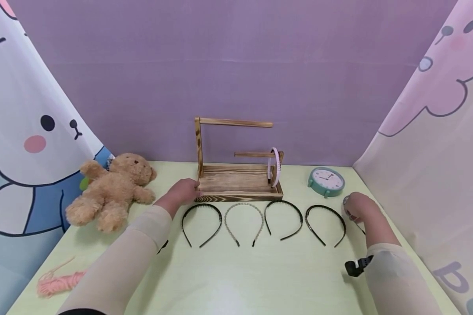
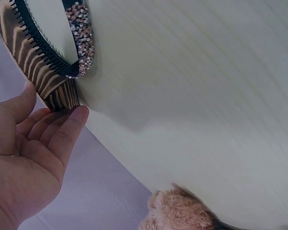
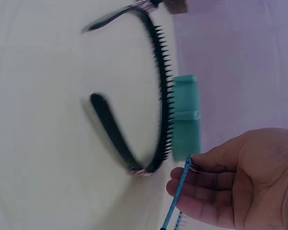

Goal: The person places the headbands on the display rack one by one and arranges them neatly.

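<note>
My left hand (image 1: 182,191) holds the front left corner of a wooden rack (image 1: 238,197), thumb on one side and fingertips on the other in the left wrist view. A pink headband (image 1: 277,168) hangs on the rack's lower right bar. In front of the rack lie a black toothed headband (image 1: 202,205), a pale beaded headband (image 1: 244,204), and two more dark ones, a headband (image 1: 301,218) and a headband (image 1: 344,227). At the right, my right hand (image 1: 361,206) pinches a blue headband (image 3: 176,199) between thumb and fingers; part of it is hidden by the hand.
A green round clock (image 1: 326,182) lies behind the right end of the row. To the left are a brown teddy bear (image 1: 116,190) and a bundle of pink yarn (image 1: 61,283). Printed cloth walls border the table at back and sides.
</note>
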{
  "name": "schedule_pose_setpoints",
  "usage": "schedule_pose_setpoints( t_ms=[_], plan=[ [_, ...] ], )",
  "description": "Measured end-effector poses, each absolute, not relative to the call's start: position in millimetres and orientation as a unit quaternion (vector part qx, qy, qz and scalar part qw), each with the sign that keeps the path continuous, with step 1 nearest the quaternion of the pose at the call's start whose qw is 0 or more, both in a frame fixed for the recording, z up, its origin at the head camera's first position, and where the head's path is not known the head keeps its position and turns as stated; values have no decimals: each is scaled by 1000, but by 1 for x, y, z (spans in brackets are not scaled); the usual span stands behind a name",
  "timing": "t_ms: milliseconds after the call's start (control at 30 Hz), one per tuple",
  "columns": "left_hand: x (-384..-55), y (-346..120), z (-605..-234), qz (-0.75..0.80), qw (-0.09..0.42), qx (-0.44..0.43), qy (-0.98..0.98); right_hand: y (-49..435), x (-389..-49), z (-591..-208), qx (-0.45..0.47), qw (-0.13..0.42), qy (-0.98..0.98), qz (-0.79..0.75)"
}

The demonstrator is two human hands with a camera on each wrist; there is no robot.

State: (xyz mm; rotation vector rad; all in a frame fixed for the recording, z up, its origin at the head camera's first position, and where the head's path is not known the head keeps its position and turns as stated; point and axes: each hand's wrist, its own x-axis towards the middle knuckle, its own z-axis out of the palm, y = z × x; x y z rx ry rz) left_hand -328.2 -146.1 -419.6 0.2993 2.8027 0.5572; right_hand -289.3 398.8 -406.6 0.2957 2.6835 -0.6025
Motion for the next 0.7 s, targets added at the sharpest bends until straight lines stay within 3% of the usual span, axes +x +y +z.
schedule_pose_setpoints(
  t_ms=[700],
  plan=[
    [-328,-146,-419,181,133,112,968,333,-260,-317,-50,38,942,-330]
  ],
)
